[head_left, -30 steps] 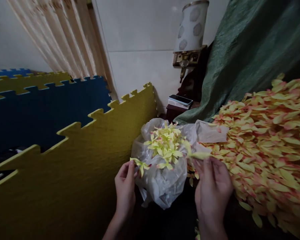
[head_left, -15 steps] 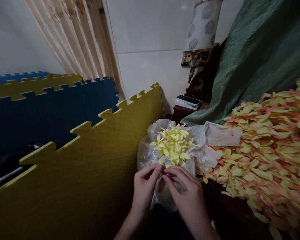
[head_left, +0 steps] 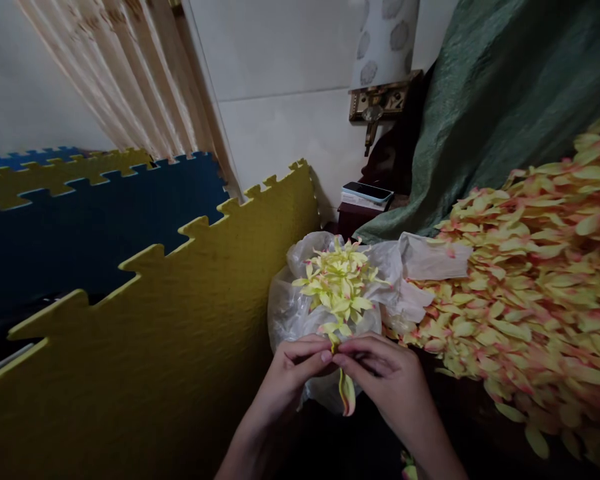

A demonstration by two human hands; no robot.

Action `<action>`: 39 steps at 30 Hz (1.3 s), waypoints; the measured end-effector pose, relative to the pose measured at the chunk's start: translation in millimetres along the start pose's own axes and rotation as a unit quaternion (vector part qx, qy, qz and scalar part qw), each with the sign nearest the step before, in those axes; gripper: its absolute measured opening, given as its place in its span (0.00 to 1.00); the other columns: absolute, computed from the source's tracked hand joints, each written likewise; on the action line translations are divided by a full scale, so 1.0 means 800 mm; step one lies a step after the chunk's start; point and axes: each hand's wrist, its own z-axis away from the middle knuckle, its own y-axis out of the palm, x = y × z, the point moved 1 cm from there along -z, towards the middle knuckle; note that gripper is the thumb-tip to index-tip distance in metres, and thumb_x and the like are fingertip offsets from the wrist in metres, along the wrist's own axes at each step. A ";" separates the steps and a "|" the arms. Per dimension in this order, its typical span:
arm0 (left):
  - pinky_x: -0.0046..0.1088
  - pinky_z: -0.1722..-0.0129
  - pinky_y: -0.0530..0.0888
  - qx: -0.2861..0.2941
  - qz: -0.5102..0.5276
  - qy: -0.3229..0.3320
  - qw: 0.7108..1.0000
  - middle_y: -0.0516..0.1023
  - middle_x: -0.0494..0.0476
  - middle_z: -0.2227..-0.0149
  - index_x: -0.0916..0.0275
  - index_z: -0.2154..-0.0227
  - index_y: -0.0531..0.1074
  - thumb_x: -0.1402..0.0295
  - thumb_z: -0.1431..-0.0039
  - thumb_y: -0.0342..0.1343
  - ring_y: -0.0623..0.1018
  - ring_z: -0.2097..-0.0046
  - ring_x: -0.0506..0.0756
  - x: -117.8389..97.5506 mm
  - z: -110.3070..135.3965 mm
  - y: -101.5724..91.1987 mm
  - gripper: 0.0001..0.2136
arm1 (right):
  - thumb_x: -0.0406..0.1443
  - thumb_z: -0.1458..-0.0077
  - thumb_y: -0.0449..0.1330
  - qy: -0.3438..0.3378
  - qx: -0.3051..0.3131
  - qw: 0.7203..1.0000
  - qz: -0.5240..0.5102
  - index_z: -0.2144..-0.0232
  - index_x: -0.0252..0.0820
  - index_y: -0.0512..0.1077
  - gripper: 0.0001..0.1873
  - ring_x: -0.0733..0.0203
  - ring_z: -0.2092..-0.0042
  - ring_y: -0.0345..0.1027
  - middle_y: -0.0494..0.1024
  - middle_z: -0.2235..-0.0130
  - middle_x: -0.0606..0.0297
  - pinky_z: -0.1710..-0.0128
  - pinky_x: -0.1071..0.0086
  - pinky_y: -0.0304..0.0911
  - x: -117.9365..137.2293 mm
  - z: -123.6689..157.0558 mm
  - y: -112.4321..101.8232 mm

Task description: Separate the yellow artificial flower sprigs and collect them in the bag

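Note:
My left hand [head_left: 303, 370] and my right hand [head_left: 380, 370] meet fingertip to fingertip, both closed in a pinch. Between them is a yellow-green artificial flower petal piece [head_left: 347, 393] with pink edges, its lower petal hanging below the fingers and a bit of it showing above. Its middle is hidden by my fingertips. Just beyond my hands, a clear plastic bag [head_left: 285, 313] stands with a cluster of yellow-green artificial flowers [head_left: 340, 277] on top. To the right rises a large heap of yellow and pink artificial petals [head_left: 525, 300].
A yellow foam mat [head_left: 220, 320] with jigsaw edges stands upright on the left, a dark blue mat [head_left: 105, 233] behind it. A phone [head_left: 367, 192] lies on a small box near the wall. Green sheeting [head_left: 480, 120] hangs behind the heap; a wall lamp [head_left: 385, 40] is above.
The petal piece now shows below my fingertips, where it was mostly hidden before. My hands have come slightly lower and to the right, and the view has shifted a little.

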 end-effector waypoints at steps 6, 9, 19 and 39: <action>0.26 0.66 0.74 -0.003 0.001 -0.020 1.000 0.80 0.59 0.67 0.61 0.72 0.84 0.63 0.56 0.70 0.76 0.65 0.54 0.002 0.000 0.000 0.09 | 0.33 0.54 0.68 0.025 0.007 1.000 -0.005 0.74 0.44 0.78 0.02 0.65 0.72 0.74 0.78 0.71 0.65 0.71 0.76 0.74 -0.001 0.001 -0.003; 0.25 0.66 0.73 -0.003 0.001 -0.022 1.000 0.80 0.59 0.67 0.61 0.72 0.84 0.63 0.56 0.70 0.76 0.66 0.53 0.005 0.000 -0.001 0.09 | 0.33 0.54 0.67 0.030 0.012 0.999 -0.004 0.74 0.43 0.78 0.01 0.64 0.71 0.75 0.78 0.71 0.65 0.71 0.75 0.74 -0.002 0.002 -0.003; 0.27 0.64 0.74 -0.013 0.002 -0.031 0.999 0.80 0.61 0.64 0.61 0.70 0.84 0.62 0.55 0.70 0.77 0.64 0.54 0.010 -0.001 -0.003 0.10 | 0.33 0.50 0.65 0.039 0.038 0.998 -0.007 0.71 0.41 0.78 0.01 0.62 0.69 0.76 0.79 0.69 0.64 0.69 0.72 0.75 -0.005 0.000 -0.006; 0.28 0.61 0.74 -0.081 0.014 -0.005 0.997 0.83 0.59 0.68 0.62 0.70 0.82 0.63 0.58 0.71 0.79 0.65 0.55 0.038 -0.005 0.020 0.11 | 0.29 0.38 0.49 -0.154 -0.155 0.942 0.256 0.64 0.44 0.66 0.08 0.61 0.64 0.72 0.73 0.67 0.64 0.64 0.71 0.70 -0.017 0.037 0.027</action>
